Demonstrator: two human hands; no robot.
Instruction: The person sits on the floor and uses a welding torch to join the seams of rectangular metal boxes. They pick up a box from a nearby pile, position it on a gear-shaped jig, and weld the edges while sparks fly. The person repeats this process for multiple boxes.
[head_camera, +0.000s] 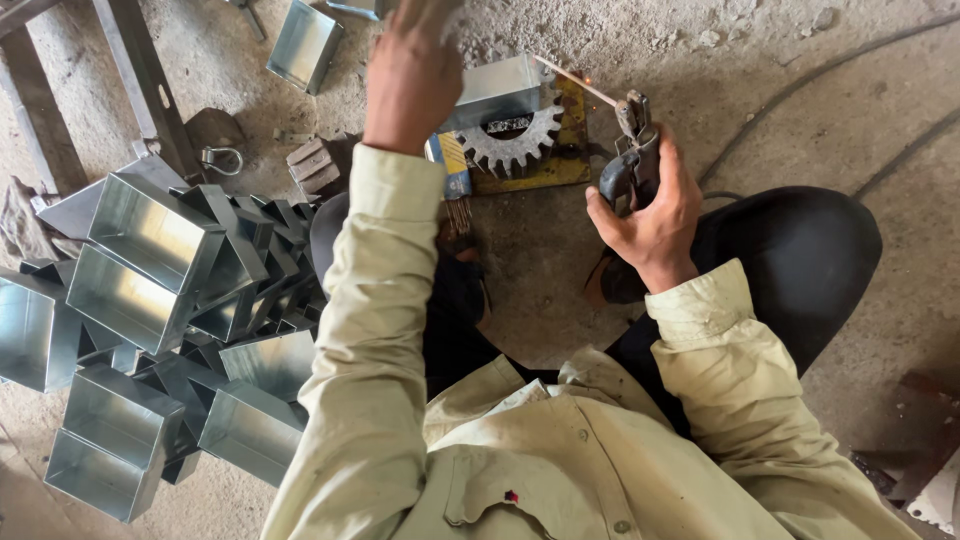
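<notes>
While the person squats on the floor (560, 290), the head view shows a weld being struck: the right hand (650, 215) has its grip clamped on an electrode holder (630, 160), whose rod (575, 80) tip glows against the metal box (497, 92). That box sits on a gear (512, 140) and yellow plate (565, 150), near the floor's far edge. The left hand (412, 75) is raised above the box; whether its grip is closed I cannot tell. Next, I judge, the rod must track the seam steadily. Finished boxes (150, 300) pile at the left.
</notes>
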